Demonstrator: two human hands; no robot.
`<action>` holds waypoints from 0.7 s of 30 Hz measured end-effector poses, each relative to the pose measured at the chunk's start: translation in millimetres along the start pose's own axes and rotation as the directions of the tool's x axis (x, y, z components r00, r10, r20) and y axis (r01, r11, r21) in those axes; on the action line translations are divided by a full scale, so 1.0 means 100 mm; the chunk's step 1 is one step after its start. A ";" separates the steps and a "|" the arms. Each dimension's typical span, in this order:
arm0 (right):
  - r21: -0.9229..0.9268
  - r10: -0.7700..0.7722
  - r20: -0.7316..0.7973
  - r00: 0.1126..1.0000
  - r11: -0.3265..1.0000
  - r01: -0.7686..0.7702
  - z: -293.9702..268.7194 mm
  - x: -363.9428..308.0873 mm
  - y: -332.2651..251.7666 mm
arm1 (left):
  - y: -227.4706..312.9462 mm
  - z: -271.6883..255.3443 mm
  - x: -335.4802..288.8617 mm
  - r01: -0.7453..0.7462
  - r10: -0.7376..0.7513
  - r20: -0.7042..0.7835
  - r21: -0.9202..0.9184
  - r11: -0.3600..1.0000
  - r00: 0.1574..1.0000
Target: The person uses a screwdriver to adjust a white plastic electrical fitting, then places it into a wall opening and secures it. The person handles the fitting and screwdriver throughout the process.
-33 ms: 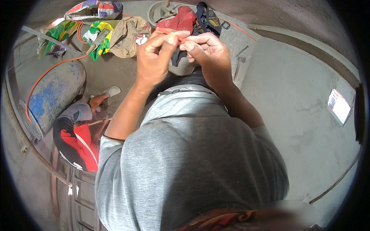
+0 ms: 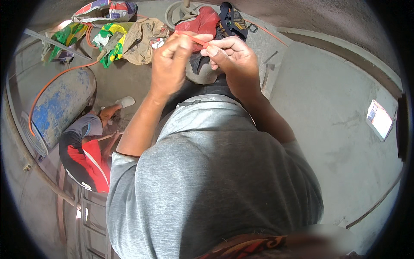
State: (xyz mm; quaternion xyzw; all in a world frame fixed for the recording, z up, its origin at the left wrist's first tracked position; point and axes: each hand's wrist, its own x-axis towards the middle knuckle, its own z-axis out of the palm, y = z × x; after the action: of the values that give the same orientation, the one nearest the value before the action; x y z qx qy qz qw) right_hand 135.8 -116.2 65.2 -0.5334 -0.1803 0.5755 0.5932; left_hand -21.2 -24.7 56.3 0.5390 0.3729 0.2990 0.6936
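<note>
A thin red strip [image 2: 197, 41] stretches between my two hands; its material is too small to make out. My left hand [image 2: 170, 64] is closed on its left part, the fingers curled and a little blurred. At its other end, my right hand [image 2: 235, 56] pinches the strip between thumb and forefinger. Just beyond my hands lies a red plastic bag [image 2: 207, 21], with dark straps [image 2: 232, 21] to its right. Below my hands, a grey rounded thing [image 2: 202, 77] with black cloth on it is partly hidden.
A blue drum [image 2: 64, 103] lies at the left, an orange cable [image 2: 51, 82] running over it. Near it a person [image 2: 86, 151] bends low. Sacks [image 2: 144, 41] lie at the far left. Right of my hands is a hammer-like tool [image 2: 267, 75]; a grey wall [image 2: 336, 112] stands beyond.
My left hand has shifted slightly down and left, and more of the red strip shows between my hands. My right hand stays nearly still. The bent person's arm has moved slightly.
</note>
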 end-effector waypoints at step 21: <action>-0.169 -0.120 -0.021 0.993 0.979 0.115 0.17 0.12 0.32 | -0.35 -0.01 0.03 0.042 -0.060 -0.213 -0.087 0.995 0.975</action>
State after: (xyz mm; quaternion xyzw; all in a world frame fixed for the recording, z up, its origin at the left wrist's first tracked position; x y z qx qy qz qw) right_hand 108.9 -105.8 39.5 -0.5786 -0.2500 0.5140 0.5819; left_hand -19.9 -29.7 21.8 0.4647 0.4470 0.3529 0.6781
